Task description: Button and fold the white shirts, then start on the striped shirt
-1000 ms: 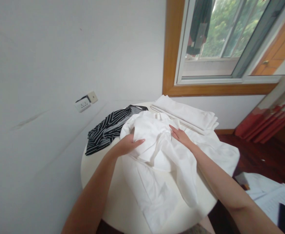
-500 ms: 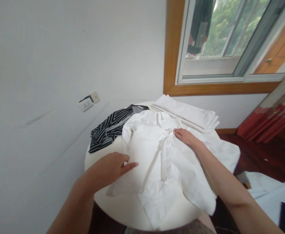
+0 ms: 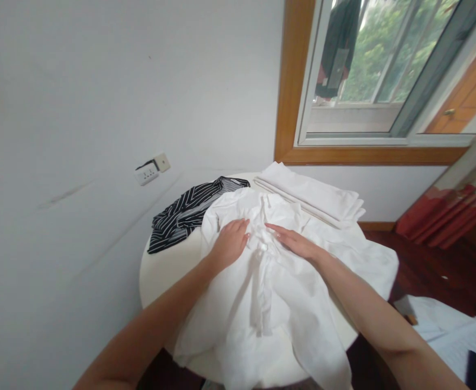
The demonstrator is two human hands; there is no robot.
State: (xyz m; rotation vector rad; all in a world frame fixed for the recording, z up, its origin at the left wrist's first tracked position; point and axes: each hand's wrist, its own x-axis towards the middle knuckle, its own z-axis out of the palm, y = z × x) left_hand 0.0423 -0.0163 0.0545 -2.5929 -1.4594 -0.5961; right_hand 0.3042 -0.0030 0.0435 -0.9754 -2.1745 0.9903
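Observation:
A white shirt [image 3: 238, 303] lies spread and wrinkled over the round table, its lower part hanging past the near edge. My left hand [image 3: 230, 242] rests on the shirt's upper part, left of the front strip, fingers stretched forward and to the right. Across from it, my right hand [image 3: 295, 241] lies on the fabric just right of the middle, fingers extended toward the left hand. A small gap of bunched cloth separates the two hands. Neither hand visibly pinches the fabric.
A black-and-white striped garment [image 3: 181, 214] lies at the table's left back. Folded white cloth [image 3: 315, 192] sits at the right back. The white round table [image 3: 156, 279] stands against the wall by a socket [image 3: 147, 173]. Papers [image 3: 449, 330] are at the lower right.
My left hand has moved forward and right onto the shirt's upper part. My right hand has shifted slightly left and down. The shirt's front has moved left and its lower part toward me.

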